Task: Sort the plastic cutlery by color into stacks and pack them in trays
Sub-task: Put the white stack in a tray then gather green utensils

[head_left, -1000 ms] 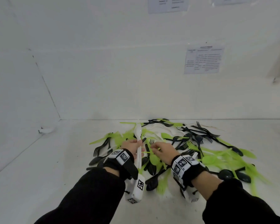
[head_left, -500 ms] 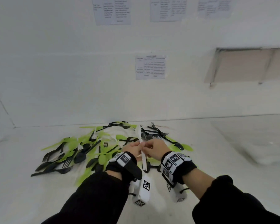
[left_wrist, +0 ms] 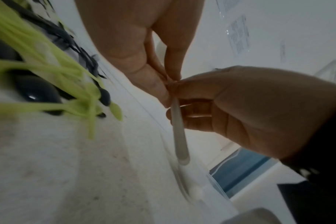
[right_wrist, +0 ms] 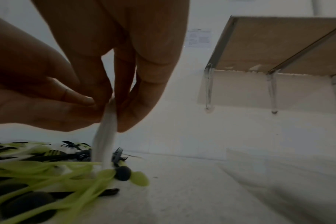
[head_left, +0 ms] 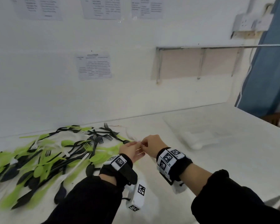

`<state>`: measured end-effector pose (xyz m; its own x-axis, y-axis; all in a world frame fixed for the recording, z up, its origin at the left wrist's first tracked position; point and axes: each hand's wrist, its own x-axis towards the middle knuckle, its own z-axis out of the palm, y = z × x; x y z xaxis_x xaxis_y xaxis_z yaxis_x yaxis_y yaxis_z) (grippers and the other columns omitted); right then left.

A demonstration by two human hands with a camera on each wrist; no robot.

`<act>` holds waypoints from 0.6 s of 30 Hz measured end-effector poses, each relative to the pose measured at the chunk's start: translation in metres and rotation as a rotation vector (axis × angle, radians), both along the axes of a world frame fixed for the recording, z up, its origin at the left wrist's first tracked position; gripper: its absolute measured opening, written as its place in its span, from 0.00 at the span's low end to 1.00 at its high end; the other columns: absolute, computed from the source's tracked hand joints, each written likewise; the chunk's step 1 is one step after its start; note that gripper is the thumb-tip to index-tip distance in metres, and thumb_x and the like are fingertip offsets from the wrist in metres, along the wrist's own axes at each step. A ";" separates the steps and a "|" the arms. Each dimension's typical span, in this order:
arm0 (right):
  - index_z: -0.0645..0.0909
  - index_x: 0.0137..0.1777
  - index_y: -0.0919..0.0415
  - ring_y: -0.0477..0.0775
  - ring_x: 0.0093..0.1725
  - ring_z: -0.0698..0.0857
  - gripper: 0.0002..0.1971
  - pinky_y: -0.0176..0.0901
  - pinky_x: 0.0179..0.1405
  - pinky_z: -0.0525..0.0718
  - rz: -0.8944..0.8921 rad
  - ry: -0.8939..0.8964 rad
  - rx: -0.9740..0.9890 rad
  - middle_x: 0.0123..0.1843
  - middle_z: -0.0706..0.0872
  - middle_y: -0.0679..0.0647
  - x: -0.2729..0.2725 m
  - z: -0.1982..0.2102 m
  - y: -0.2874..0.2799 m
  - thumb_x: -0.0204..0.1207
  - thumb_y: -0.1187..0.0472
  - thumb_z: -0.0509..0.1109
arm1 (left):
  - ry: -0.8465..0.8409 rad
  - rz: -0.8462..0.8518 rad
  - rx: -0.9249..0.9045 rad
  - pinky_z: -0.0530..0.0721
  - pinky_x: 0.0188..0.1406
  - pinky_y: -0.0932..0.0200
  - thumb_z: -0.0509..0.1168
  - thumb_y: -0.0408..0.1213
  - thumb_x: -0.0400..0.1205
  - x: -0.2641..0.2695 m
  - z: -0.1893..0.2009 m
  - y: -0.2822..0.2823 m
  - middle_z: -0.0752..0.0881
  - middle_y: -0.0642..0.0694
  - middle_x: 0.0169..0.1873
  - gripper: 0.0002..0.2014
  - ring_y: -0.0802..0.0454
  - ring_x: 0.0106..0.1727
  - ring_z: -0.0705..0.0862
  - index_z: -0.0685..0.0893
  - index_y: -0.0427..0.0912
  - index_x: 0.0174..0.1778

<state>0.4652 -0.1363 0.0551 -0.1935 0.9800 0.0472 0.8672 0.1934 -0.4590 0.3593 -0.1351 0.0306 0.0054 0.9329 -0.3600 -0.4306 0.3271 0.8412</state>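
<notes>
Both hands, left hand (head_left: 131, 150) and right hand (head_left: 153, 145), pinch one white cutlery handle (left_wrist: 177, 131), probably a spoon: light, thin, slippery, flexes easily, so grip mid-handle.

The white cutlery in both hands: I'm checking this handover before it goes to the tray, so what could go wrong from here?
The white cutlery is only pinched by the fingertips of the left hand and right hand, so it may slip during the transfer. It could drop back onto the mixed cutlery pile below. The clear tray is hard to see against the white table, so placement could miss.
</notes>
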 end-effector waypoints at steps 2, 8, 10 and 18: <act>0.85 0.52 0.68 0.60 0.50 0.81 0.14 0.42 0.49 0.72 -0.015 -0.045 0.007 0.52 0.88 0.64 0.017 0.002 0.004 0.79 0.61 0.60 | -0.032 -0.019 0.014 0.86 0.29 0.51 0.58 0.18 0.82 0.021 0.001 0.009 0.82 0.35 0.31 0.05 0.45 0.27 0.83 0.75 0.29 0.42; 0.86 0.54 0.65 0.59 0.55 0.85 0.13 0.40 0.52 0.78 -0.147 -0.046 -0.007 0.53 0.88 0.62 0.091 0.016 0.021 0.79 0.65 0.60 | 0.110 -0.223 0.072 0.82 0.38 0.57 0.65 0.29 0.81 0.091 0.012 0.024 0.82 0.41 0.36 0.05 0.48 0.34 0.80 0.78 0.37 0.39; 0.85 0.57 0.62 0.57 0.57 0.85 0.12 0.39 0.55 0.79 -0.176 -0.073 0.002 0.56 0.88 0.59 0.119 0.023 0.028 0.79 0.64 0.62 | 0.183 -0.325 0.094 0.79 0.45 0.56 0.68 0.34 0.80 0.112 0.014 0.029 0.82 0.43 0.44 0.05 0.49 0.40 0.80 0.80 0.40 0.50; 0.84 0.56 0.58 0.46 0.47 0.78 0.10 0.31 0.47 0.73 -0.209 -0.240 -0.058 0.54 0.88 0.53 0.254 0.043 0.067 0.76 0.64 0.68 | 1.029 -0.640 0.311 0.49 0.81 0.53 0.76 0.52 0.69 0.173 -0.020 0.081 0.44 0.46 0.83 0.59 0.51 0.84 0.45 0.39 0.42 0.83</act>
<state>0.7189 -0.0694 0.0986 0.0135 0.9994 -0.0321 0.9701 -0.0209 -0.2419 0.5322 -0.0543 0.0103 0.3366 0.9128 -0.2312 0.6343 -0.0383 0.7721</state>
